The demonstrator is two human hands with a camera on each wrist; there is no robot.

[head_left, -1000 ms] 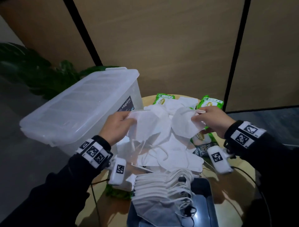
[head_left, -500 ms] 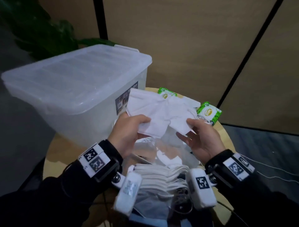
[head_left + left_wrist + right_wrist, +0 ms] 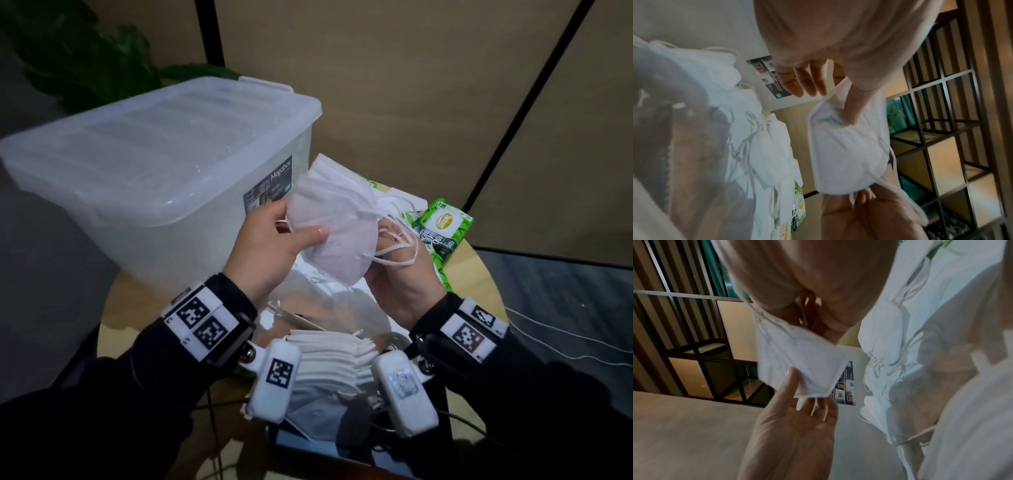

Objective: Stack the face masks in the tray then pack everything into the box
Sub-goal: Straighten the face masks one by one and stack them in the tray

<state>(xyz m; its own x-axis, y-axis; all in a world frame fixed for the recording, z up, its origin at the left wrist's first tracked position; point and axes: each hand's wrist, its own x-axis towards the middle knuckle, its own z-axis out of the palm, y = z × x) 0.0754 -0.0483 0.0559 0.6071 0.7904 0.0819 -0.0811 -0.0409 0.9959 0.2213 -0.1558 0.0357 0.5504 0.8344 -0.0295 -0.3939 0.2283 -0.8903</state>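
A white folded face mask [image 3: 329, 222] is held up between both hands in front of the box; a second layer shows behind its top edge. My left hand [image 3: 298, 233] pinches its left side, thumb on the front [image 3: 855, 105]. My right hand [image 3: 387, 260] holds the right edge, and the ear loops [image 3: 397, 253] lie across its fingers. Below the hands, a stack of white masks [image 3: 329, 356] sits in the dark tray [image 3: 342, 452]. Loose masks [image 3: 760, 146] lie on the table. The translucent box [image 3: 154, 154] stands at the left with its lid on.
Green wet-wipe packs [image 3: 442, 229] lie at the far right of the round wooden table [image 3: 479, 284]. A crumpled clear plastic bag [image 3: 329, 305] covers the loose masks. Beige wall panels stand behind, and a plant [image 3: 85, 61] is at the far left.
The two masks that each hand held apart have come together into one bundle, now raised and turned upright between both hands. The view has shifted closer to the box.
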